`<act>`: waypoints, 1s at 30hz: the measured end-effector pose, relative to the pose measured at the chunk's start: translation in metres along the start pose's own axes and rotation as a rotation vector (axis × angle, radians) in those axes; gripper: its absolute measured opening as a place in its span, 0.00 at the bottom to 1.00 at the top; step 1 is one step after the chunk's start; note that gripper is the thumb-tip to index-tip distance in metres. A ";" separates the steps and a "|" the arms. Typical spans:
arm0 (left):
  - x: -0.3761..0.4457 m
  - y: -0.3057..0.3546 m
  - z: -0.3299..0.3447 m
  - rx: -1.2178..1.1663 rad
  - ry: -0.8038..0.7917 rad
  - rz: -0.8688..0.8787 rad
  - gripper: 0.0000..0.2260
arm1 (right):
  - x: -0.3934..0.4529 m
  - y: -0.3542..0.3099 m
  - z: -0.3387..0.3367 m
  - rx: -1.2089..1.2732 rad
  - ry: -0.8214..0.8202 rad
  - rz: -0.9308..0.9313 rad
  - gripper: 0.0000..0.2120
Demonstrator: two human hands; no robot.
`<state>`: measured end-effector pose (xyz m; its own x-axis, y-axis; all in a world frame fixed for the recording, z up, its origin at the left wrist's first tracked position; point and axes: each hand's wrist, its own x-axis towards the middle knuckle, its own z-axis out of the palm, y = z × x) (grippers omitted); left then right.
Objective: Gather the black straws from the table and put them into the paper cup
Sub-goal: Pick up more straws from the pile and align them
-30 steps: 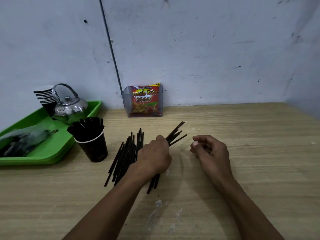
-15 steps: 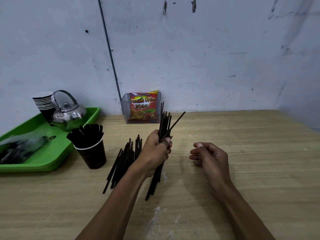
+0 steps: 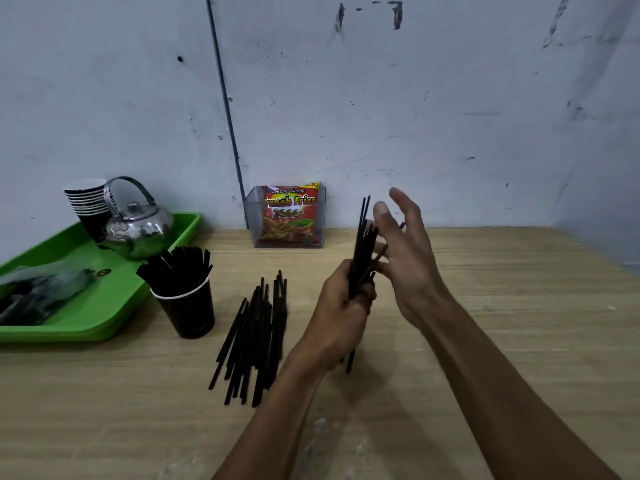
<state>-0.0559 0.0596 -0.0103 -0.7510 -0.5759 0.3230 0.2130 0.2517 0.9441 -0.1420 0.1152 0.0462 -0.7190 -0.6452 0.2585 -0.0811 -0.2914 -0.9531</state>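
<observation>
The left hand (image 3: 341, 318) is closed around a bundle of black straws (image 3: 362, 258), held nearly upright above the middle of the wooden table (image 3: 519, 323); the bundle's lower ends poke out below the fist, close to the tabletop. The right hand (image 3: 407, 265) stands just right of the bundle with fingers spread open, its fingertips (image 3: 381, 211) beside the upper straw ends. A loose pile of straws (image 3: 254, 336) lies flat left of the left hand, running toward the near edge. Farther left, the paper cup (image 3: 188, 308), already packed with straws, stands just beside the green tray (image 3: 114, 303) at the left edge. A snack packet (image 3: 290, 216) leans at the back edge against the wall. The table's right half lies bare toward the right edge.
</observation>
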 end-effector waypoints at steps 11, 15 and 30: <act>0.004 -0.015 0.008 -0.055 0.070 0.105 0.17 | -0.002 0.008 0.018 -0.466 -0.116 -0.433 0.10; -0.001 -0.026 0.005 -0.017 0.034 0.090 0.16 | -0.007 0.015 0.015 -0.557 -0.155 -0.469 0.20; 0.012 -0.021 0.006 0.032 0.154 0.225 0.14 | -0.013 -0.006 0.018 -0.494 -0.225 -0.569 0.11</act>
<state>-0.0729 0.0520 -0.0269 -0.5828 -0.6133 0.5332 0.3425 0.4096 0.8455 -0.1195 0.1128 0.0510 -0.3224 -0.6339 0.7030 -0.7304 -0.3058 -0.6108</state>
